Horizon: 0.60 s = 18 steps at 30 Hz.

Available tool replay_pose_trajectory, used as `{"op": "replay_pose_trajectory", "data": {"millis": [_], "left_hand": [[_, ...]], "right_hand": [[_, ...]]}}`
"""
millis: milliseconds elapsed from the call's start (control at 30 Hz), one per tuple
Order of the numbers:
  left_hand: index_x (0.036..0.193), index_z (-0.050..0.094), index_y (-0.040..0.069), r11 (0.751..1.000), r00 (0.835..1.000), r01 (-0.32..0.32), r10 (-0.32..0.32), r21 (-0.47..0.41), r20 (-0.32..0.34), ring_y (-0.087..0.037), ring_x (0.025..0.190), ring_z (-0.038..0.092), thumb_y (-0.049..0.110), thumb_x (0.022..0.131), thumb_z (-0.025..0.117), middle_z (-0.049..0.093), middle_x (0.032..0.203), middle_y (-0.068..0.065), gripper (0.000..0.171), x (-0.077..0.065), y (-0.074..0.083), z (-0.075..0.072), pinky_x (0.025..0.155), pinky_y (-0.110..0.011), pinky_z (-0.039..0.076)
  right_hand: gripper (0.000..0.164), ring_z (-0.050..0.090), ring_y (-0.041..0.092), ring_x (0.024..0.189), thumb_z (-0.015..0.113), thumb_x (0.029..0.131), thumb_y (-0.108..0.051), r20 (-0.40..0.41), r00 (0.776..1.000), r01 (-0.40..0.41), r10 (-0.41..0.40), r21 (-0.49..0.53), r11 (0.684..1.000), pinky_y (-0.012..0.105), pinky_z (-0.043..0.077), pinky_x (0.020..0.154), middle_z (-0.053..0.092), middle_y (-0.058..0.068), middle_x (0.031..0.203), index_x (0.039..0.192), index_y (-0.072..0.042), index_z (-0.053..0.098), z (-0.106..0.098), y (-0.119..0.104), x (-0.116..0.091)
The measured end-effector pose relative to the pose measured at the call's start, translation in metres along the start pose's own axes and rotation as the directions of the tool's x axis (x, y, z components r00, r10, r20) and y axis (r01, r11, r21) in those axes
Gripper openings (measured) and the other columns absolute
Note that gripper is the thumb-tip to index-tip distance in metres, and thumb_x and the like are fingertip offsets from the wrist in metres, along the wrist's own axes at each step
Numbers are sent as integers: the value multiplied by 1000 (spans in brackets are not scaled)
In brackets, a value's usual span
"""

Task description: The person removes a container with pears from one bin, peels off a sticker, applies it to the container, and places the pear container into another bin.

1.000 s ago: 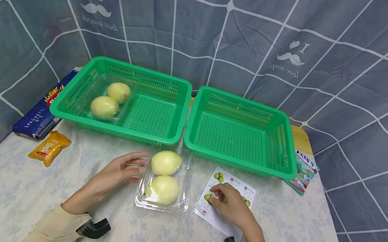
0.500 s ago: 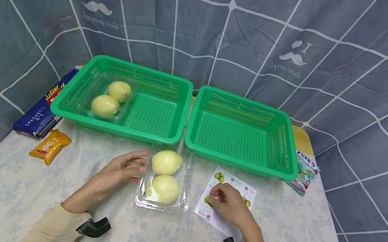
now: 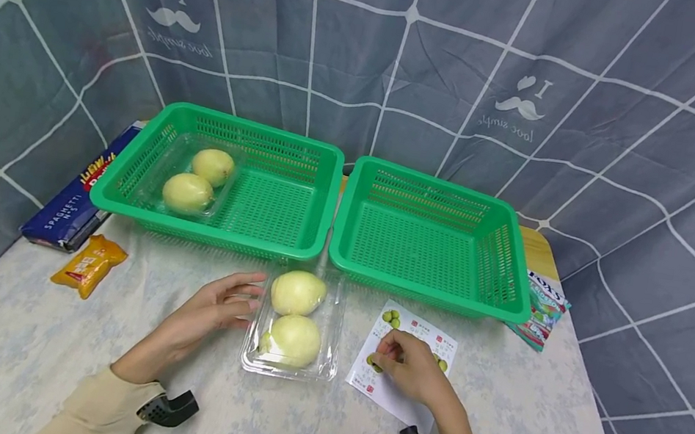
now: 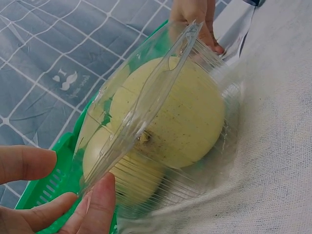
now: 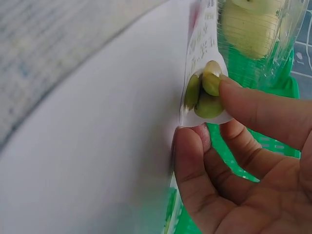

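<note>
A clear plastic clamshell box [image 3: 331, 348] with two pale yellow, melon-like fruits [image 3: 298, 293] stands at the middle front. My left hand [image 3: 216, 311] rests beside its left edge, fingers extended, and in the left wrist view the fingertips [image 4: 100, 195] are right at the plastic rim. To the right of the box lies a white sheet of stickers [image 3: 385, 394] printed with green fruits and small red marks. Over it, my right hand [image 3: 414, 367] pinches a fruit-printed sticker [image 5: 209, 106] between thumb and fingers. In the right wrist view this sticker curls up at the sheet's edge.
Behind are two green baskets: the left one [image 3: 265, 235] holds another clear box [image 3: 187, 191] with two such fruits, the right one [image 3: 410, 292] nothing. A blue spaghetti box [image 3: 64, 214] and an orange packet [image 3: 90, 266] lie left, a teal sweets bag [image 3: 540, 315] right.
The sheet's lower left corner, bent at first, now lies flatter. Both hands stay almost where they were, the right still pinching at the sheet.
</note>
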State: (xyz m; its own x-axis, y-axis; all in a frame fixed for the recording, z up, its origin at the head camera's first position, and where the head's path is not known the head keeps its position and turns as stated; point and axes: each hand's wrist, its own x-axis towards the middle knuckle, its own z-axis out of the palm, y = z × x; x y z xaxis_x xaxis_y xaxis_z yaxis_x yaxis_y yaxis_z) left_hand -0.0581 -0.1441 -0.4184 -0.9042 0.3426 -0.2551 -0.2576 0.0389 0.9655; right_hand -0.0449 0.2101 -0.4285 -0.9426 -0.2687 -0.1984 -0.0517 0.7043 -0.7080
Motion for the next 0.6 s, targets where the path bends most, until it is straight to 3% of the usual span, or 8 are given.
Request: {"op": "replay_pose_trajectory", "data": {"millis": [367,600], "left_hand": [[153,33,-1,1000,1000,0,0,6,2,1,107,59,14,99,60,41,148,-30,63,0,1,0,89,-27,57],[154,33,-1,1000,1000,5,-5,0,1,1,108,58,14,99,61,41,148,-29,63,0,0,0,89,-27,57]], "right_hand": [[12,56,13,82,66,97,-15,42,999,-20,20,-2,1000,23,42,68,61,0,84,89,-11,59,-3,-1,0],[10,57,14,86,66,97,-15,28,999,-33,33,2,999,23,43,69,62,1,89,90,-12,58,-1,-3,-2]]}}
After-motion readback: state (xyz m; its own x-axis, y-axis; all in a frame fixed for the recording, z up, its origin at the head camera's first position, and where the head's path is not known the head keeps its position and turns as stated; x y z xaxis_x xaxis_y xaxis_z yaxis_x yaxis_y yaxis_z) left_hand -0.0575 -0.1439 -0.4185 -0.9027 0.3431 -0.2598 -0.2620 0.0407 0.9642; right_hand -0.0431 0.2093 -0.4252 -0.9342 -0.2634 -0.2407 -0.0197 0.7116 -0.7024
